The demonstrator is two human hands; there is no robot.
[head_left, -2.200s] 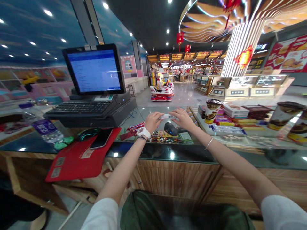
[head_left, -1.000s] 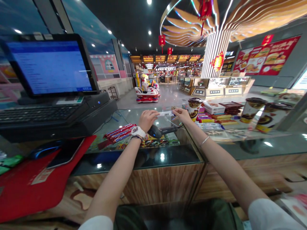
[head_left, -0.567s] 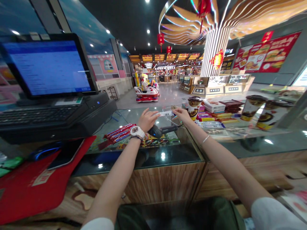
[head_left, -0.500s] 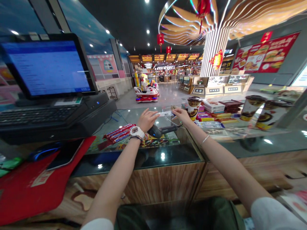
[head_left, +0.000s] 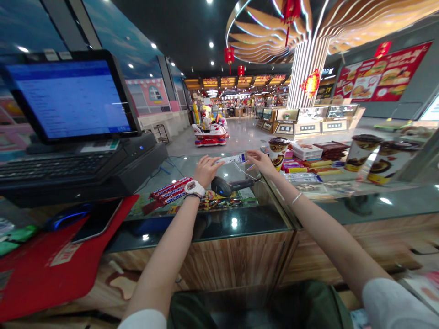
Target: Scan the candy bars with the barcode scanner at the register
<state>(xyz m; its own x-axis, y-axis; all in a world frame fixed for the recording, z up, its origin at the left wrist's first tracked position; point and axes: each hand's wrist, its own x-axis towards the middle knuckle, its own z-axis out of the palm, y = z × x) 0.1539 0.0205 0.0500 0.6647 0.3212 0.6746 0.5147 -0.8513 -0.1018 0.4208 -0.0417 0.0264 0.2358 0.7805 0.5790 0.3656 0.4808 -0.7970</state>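
Note:
A narrow white and blue candy pack (head_left: 233, 159) is stretched level between my hands, above the glass counter. My left hand (head_left: 206, 170), with a white watch on its wrist, pinches the pack's left end. My right hand (head_left: 259, 161) has its fingertips closed at the right end; the exact contact is small to see. Below the pack a black barcode scanner (head_left: 236, 185) lies on the glass. Left of my left wrist, several red Mentos rolls (head_left: 171, 192) lie in a loose pile.
At left stand a monitor (head_left: 72, 98) and keyboard (head_left: 44, 167). A phone (head_left: 98, 220) and a glowing mouse (head_left: 68, 216) rest on a red mat (head_left: 82, 265). To the right are a Dove cup (head_left: 277, 153), more cups (head_left: 361, 153) and several packaged sweets (head_left: 302, 164).
The pack now shows more of its length and its blue right end. Both hands have shifted slightly, the left a little leftward. The view has moved slightly.

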